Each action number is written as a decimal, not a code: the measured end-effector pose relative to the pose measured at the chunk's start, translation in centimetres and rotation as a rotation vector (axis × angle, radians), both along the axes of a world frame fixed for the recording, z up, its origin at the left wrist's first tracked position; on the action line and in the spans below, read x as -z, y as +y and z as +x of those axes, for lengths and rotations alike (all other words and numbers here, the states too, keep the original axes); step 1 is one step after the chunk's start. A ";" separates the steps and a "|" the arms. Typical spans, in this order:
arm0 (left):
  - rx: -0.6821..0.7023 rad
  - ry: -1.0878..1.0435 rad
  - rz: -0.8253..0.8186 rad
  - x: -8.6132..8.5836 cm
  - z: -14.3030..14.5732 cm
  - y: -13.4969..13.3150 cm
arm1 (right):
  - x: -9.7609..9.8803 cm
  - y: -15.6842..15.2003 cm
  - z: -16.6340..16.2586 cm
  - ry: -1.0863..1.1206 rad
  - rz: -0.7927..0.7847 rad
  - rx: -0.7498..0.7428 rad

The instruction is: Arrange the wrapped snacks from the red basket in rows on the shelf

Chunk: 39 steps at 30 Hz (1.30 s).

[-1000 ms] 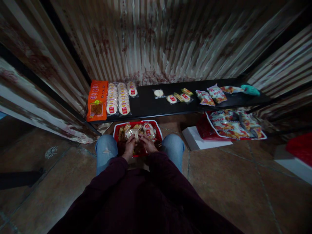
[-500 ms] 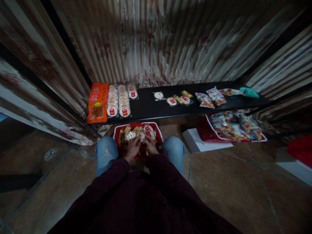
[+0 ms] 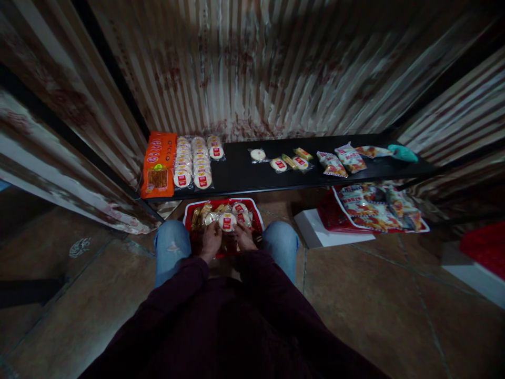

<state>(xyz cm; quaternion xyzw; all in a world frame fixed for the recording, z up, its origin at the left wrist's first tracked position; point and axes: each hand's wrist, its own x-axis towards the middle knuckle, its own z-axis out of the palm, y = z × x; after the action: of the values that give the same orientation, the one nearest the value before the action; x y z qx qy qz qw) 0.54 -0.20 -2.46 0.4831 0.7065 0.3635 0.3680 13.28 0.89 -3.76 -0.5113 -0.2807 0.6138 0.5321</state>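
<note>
A red basket (image 3: pixel 188 211) of wrapped snacks sits on the floor between my knees. Both hands are inside it. My left hand (image 3: pixel 211 238) and my right hand (image 3: pixel 243 237) close on a round white cracker packet (image 3: pixel 227 221) with a red label, held up between them. Behind the basket runs a low black shelf (image 3: pixel 244 176). On its left end lie an orange packet (image 3: pixel 158 164) and two rows of round cracker packets (image 3: pixel 193 161).
Loose round crackers (image 3: pixel 278 163) and red-white snack bags (image 3: pixel 341 159) lie further right on the shelf, with a teal item (image 3: pixel 402 152) at its far end. A second red tray of snacks (image 3: pixel 379 206) rests on a white box (image 3: pixel 315 227). Corrugated metal walls surround the spot.
My hands shifted among the packets in the basket and now hold one round cracker packet with its label facing up. The view tilted slightly.
</note>
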 end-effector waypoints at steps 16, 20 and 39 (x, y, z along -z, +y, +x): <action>-0.137 -0.392 -0.030 0.3 0.6 0.8 | 1.2 0.0 0.1 -0.083 0.076 0.038; -0.115 -0.372 0.020 -0.3 0.7 1.3 | 0.5 0.4 0.1 -0.112 0.130 0.097; -0.120 -0.238 0.171 -4.0 1.2 4.5 | -1.6 3.9 0.1 -0.260 0.305 0.127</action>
<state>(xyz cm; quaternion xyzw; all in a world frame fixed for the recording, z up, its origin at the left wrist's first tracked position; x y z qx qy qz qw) 1.69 4.27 1.58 0.4230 0.6521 0.4983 0.3840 13.36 4.78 -2.18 -0.5164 -0.4039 0.4583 0.6002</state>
